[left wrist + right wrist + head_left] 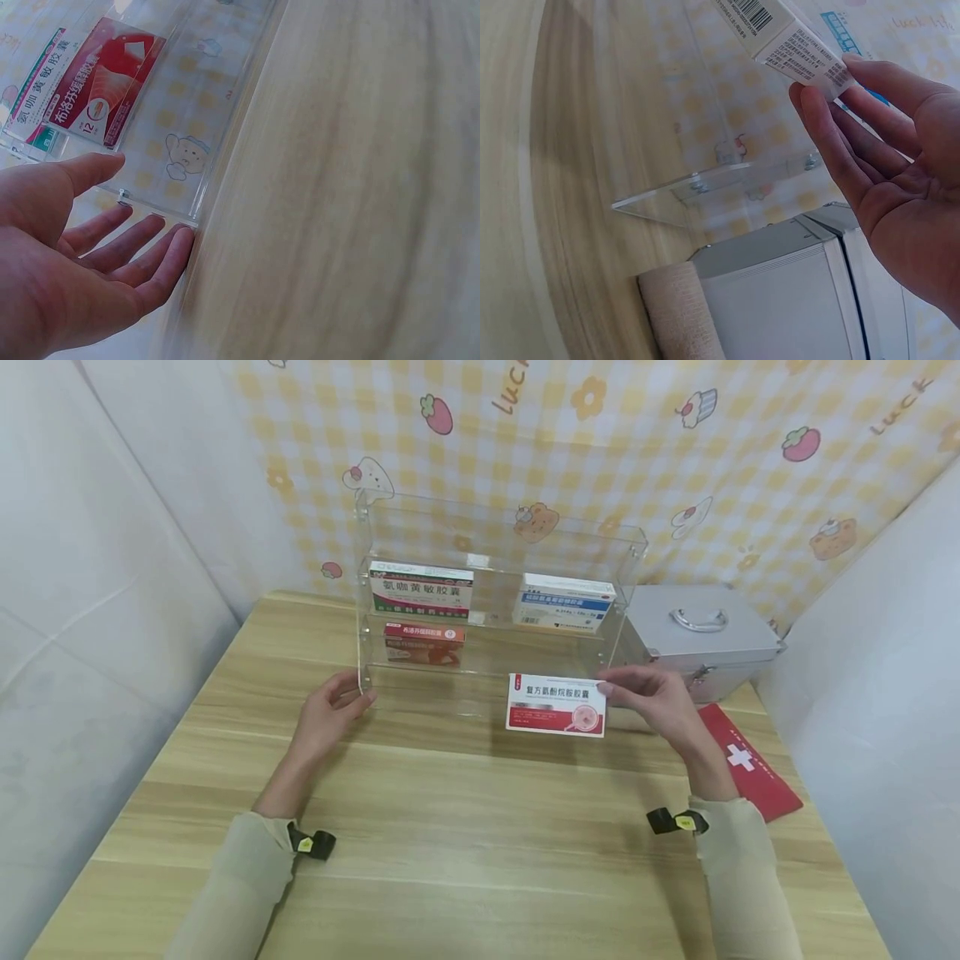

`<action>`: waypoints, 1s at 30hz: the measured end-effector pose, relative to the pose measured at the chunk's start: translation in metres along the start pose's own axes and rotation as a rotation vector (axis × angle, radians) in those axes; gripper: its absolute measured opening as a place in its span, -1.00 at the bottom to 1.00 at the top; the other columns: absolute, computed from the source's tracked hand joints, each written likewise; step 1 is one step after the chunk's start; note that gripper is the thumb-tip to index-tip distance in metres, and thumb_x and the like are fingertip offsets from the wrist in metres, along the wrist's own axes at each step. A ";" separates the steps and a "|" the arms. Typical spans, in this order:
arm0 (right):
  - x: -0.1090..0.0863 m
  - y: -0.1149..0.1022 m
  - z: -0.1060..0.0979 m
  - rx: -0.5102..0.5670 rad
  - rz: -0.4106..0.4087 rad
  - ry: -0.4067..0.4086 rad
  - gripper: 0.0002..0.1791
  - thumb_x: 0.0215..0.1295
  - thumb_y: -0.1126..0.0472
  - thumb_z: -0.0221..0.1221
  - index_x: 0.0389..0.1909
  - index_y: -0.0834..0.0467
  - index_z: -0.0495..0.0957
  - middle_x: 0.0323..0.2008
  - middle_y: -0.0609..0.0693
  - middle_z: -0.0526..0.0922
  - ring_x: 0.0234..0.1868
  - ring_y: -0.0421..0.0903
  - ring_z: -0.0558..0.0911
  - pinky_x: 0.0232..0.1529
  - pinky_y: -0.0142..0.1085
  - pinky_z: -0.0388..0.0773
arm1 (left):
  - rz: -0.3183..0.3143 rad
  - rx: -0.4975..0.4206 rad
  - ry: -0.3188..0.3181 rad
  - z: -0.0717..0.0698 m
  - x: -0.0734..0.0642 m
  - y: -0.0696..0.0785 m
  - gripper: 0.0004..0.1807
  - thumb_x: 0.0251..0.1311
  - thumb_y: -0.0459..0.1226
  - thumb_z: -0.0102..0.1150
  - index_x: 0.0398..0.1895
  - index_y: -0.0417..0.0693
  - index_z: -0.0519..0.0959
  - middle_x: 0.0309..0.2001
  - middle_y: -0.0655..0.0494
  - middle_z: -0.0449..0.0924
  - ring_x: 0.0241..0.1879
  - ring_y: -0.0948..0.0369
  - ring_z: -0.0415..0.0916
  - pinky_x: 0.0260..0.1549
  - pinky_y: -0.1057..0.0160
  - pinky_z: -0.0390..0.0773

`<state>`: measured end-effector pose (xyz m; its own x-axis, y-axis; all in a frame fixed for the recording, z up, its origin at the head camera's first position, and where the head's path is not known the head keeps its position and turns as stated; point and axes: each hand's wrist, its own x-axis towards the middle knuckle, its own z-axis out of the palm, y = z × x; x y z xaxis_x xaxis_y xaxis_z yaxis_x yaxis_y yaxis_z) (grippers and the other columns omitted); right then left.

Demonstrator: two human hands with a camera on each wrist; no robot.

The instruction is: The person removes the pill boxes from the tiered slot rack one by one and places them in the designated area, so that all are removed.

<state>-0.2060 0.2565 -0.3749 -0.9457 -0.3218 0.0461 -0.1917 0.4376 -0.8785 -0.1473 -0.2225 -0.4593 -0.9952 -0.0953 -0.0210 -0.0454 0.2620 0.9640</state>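
Note:
My right hand pinches a white-and-red medicine box by its right end, in front of the lower right part of a clear acrylic rack. In the right wrist view, thumb and fingers grip the end of that box, its barcode face showing. My left hand is at the rack's lower left side, fingertips right at its edge and thumb spread apart. On the rack stand a green-and-red medicine box, a blue-and-white medicine box and, lower left, a red medicine box.
Right of the rack stands a silver metal case with a handle on its lid. A red pouch with a white cross lies in front of it. A beige bandage roll lies beside the case. A checkered curtain hangs behind the wooden table.

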 end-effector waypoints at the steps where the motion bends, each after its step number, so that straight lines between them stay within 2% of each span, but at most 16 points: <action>1: 0.000 0.001 0.000 -0.001 0.002 -0.002 -0.62 0.27 0.12 0.33 0.06 0.18 0.63 -0.06 0.03 0.70 -0.08 -0.07 0.66 -0.06 -0.36 0.55 | -0.001 -0.002 0.000 0.000 0.000 0.001 -0.34 0.32 -0.08 0.22 0.40 -0.14 0.31 0.32 -0.18 0.37 0.24 -0.08 0.40 0.10 0.07 0.53; 9: -0.003 0.008 0.005 0.030 -0.027 -0.034 -0.66 0.27 0.15 0.33 0.00 0.22 0.65 -0.11 0.07 0.71 -0.14 -0.03 0.65 -0.15 -0.32 0.58 | 0.001 -0.010 0.012 -0.001 -0.001 0.003 -0.34 0.31 -0.07 0.24 0.39 -0.14 0.32 0.31 -0.18 0.38 0.23 -0.08 0.41 0.09 0.11 0.54; 15: -0.005 0.014 0.010 0.033 -0.007 -0.071 -0.70 0.29 0.22 0.31 0.00 0.25 0.64 -0.09 0.12 0.70 -0.14 -0.04 0.66 -0.14 -0.29 0.62 | -0.005 -0.005 0.013 -0.001 0.001 0.001 -0.34 0.31 -0.06 0.23 0.38 -0.14 0.32 0.31 -0.16 0.38 0.23 -0.07 0.41 0.09 0.11 0.54; 23: -0.016 -0.002 0.017 0.031 0.013 -0.116 -0.69 0.33 0.26 0.26 0.02 0.33 0.61 -0.08 0.15 0.70 -0.11 0.13 0.66 -0.07 -0.18 0.63 | -0.017 -0.003 0.013 -0.001 0.002 -0.001 -0.34 0.31 -0.06 0.23 0.39 -0.11 0.32 0.31 -0.13 0.39 0.23 -0.05 0.42 0.11 0.08 0.53; 28: -0.016 0.010 0.021 0.069 0.029 -0.139 -0.71 0.32 0.29 0.26 0.01 0.34 0.62 -0.13 0.17 0.71 -0.18 0.06 0.70 -0.10 -0.25 0.64 | -0.021 0.002 0.009 0.000 0.003 -0.002 -0.33 0.31 -0.05 0.22 0.40 -0.11 0.31 0.31 -0.13 0.39 0.24 -0.05 0.40 0.14 0.04 0.50; 30: -0.015 0.021 0.021 0.084 0.043 -0.144 -0.71 0.31 0.29 0.27 0.01 0.33 0.62 -0.14 0.17 0.71 -0.20 0.05 0.70 -0.10 -0.20 0.65 | -0.024 0.004 0.008 0.000 0.003 -0.003 -0.34 0.31 -0.05 0.23 0.40 -0.11 0.31 0.31 -0.12 0.39 0.24 -0.05 0.40 0.14 0.04 0.50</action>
<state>-0.1903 0.2523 -0.4039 -0.9041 -0.4237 -0.0559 -0.1233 0.3838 -0.9151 -0.1503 -0.2237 -0.4619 -0.9931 -0.1099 -0.0421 -0.0699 0.2633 0.9622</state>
